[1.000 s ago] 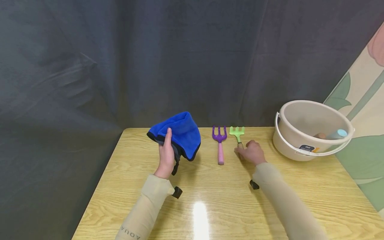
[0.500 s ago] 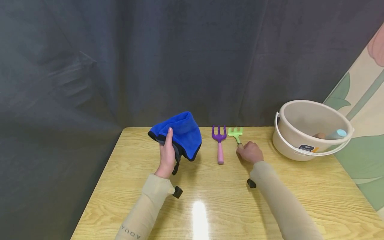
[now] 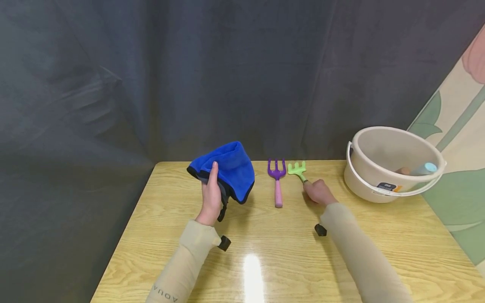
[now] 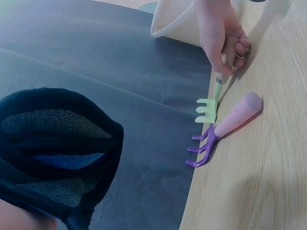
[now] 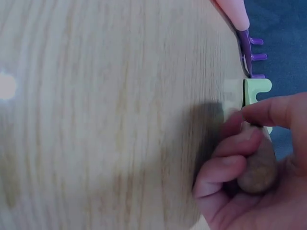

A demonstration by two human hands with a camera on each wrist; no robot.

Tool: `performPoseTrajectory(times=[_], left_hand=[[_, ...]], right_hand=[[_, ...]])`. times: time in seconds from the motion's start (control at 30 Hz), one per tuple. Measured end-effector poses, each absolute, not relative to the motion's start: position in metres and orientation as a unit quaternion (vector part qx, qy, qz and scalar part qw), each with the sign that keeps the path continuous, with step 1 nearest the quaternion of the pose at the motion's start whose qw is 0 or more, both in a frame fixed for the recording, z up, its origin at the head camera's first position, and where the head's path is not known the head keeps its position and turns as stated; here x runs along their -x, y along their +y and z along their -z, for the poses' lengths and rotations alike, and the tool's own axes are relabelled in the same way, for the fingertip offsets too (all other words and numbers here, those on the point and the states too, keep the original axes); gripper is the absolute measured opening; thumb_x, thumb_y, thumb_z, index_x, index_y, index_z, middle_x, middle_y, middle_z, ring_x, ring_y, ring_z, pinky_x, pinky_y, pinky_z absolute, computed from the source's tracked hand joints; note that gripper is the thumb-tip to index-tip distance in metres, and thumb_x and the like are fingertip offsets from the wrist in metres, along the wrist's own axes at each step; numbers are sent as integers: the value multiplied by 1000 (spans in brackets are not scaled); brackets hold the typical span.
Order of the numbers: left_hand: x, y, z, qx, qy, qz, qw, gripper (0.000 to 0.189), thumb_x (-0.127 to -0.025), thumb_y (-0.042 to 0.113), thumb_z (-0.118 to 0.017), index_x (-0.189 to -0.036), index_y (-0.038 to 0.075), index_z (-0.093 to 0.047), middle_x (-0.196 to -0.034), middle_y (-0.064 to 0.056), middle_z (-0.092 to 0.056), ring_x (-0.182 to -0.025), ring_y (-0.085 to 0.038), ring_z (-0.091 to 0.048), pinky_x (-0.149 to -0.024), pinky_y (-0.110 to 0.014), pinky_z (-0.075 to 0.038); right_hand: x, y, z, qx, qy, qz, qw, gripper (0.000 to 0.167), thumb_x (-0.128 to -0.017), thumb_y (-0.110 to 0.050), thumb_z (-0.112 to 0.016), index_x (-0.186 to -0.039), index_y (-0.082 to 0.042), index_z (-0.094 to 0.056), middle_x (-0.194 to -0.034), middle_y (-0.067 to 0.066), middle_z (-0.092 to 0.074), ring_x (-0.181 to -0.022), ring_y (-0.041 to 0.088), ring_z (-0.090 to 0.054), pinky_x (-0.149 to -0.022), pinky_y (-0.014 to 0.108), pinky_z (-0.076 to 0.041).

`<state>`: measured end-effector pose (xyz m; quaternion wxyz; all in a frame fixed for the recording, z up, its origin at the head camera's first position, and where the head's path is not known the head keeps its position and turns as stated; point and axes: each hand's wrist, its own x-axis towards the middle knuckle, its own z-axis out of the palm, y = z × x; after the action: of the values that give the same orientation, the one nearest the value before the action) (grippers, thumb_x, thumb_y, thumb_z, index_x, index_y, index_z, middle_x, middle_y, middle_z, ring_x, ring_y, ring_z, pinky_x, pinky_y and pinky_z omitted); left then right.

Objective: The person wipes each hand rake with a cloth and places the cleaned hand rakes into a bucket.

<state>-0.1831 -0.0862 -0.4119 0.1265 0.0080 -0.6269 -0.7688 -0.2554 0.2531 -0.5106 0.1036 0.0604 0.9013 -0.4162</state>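
Note:
My left hand (image 3: 210,198) holds a folded blue cloth (image 3: 231,170) with black edging, thumb on top, raised over the left part of the table. In the left wrist view the dark underside of the cloth (image 4: 57,139) shows folds and an opening. My right hand (image 3: 319,192) grips the wooden handle of a small green hand rake (image 3: 297,169), its tines pointing to the back edge. The right wrist view shows fingers curled round that wooden handle (image 5: 259,172). Just left of the rake lies a purple hand fork (image 3: 277,172) with a pink handle.
A beige bucket (image 3: 356,172) with a white handle stands at the back right. Inside it are a light blue rounded object (image 3: 428,169) and a brown one (image 3: 403,171). A dark curtain (image 3: 242,84) hangs behind the wooden table (image 3: 288,261).
My right hand has closed round the rake's handle, and the rake's head has shifted slightly left and turned. The left hand and the cloth have stayed nearly still.

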Motion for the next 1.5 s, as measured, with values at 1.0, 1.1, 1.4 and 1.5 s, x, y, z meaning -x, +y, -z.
performPoseTrajectory(times=[1.0,1.1,1.4,1.5], left_hand=[[182,-88,413,-3,-623,772,123,68,-105,53,-46,-154,8,-30,-157,-7,-34,-145,-22,-30,-120,-38,-20],[182,-89,412,-1,-623,772,126,67,-106,52,-46,-153,7,-32,-156,-8,-36,-145,-23,-32,-120,-39,-21],[184,-90,409,8,-622,771,134,60,-105,48,-51,-147,7,-38,-151,-6,-40,-141,-21,-36,-118,-38,-24],[187,-89,408,8,-610,779,144,52,-104,40,-55,-140,5,-43,-145,-8,-45,-138,-21,-40,-117,-36,-27]], right_hand=[[220,229,451,-39,838,533,114,51,-111,-34,-31,-127,12,-50,-72,2,-46,-55,9,-38,-51,24,-36],[215,225,439,-24,829,550,99,43,-111,-32,-34,-120,8,-49,-70,1,-47,-55,9,-41,-51,24,-38],[199,213,414,0,791,606,82,32,-109,-29,-40,-112,2,-47,-68,2,-46,-51,8,-39,-46,23,-34],[192,207,406,17,784,614,88,32,-109,-29,-41,-113,3,-47,-68,2,-45,-49,8,-37,-44,23,-32]])
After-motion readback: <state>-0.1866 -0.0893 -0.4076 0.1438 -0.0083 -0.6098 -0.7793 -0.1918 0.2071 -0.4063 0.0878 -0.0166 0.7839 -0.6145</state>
